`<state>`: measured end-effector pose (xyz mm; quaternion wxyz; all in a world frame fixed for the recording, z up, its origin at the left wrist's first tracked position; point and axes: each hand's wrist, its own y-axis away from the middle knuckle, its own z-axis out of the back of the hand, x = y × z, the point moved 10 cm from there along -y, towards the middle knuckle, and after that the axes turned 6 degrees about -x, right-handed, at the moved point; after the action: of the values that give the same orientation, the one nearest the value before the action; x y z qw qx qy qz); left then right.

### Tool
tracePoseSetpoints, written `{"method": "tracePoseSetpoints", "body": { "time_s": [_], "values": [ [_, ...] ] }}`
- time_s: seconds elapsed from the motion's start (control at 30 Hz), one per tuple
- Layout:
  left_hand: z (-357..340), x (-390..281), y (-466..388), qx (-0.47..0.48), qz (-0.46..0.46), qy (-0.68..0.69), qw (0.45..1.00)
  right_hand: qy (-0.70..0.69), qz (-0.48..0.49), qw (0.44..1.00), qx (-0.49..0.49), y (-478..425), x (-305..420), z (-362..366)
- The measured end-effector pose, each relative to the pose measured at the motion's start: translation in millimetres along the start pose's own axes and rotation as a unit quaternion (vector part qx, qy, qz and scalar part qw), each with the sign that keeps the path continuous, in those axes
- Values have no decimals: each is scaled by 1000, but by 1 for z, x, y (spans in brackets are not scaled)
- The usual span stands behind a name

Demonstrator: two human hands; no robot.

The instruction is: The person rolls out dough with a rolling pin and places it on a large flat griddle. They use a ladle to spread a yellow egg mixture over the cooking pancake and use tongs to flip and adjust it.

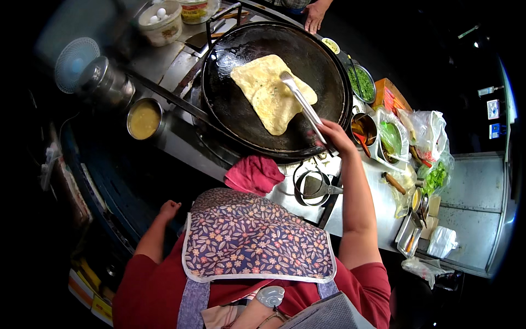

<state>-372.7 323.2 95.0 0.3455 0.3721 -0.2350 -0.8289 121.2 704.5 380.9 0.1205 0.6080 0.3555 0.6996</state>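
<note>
In the head view a thin yellowish flatbread point(273, 92) lies on a large round black griddle pan point(230, 117), its outline uneven. My right hand point(335, 137), over the pan's lower right rim, is closed around the handles of metal tongs point(306, 105); the tongs' head rests on or just above the flatbread. Whether the tips pinch it I cannot tell. My left hand point(169, 210) hangs low on the left beside the floral apron point(259, 238), fingers curled, with nothing visible in it. A crumpled red cloth point(254, 174) lies at the pan's near edge.
A steel bowl of yellowish liquid point(144, 119) and a tub of eggs point(160, 24) stand left. To the right are chopped greens point(361, 83), a steel pot of brown sauce point(363, 128) and plastic bags point(427, 129). Another person's hand point(315, 15) rests at the far edge.
</note>
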Motion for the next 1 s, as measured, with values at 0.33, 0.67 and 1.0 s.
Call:
{"method": "tracePoseSetpoints", "body": {
  "time_s": [0.33,0.67,1.0],
  "values": [
    [-11,-5,14,5,45,117,992,530,427,710,-179,47,171,-57],
    [-7,13,35,6,73,81,994,684,303,654,-114,98,75,-13],
    [91,-109,-13,-159,-11,502,850,440,274,832,-197,72,26,14]
  ]
}}
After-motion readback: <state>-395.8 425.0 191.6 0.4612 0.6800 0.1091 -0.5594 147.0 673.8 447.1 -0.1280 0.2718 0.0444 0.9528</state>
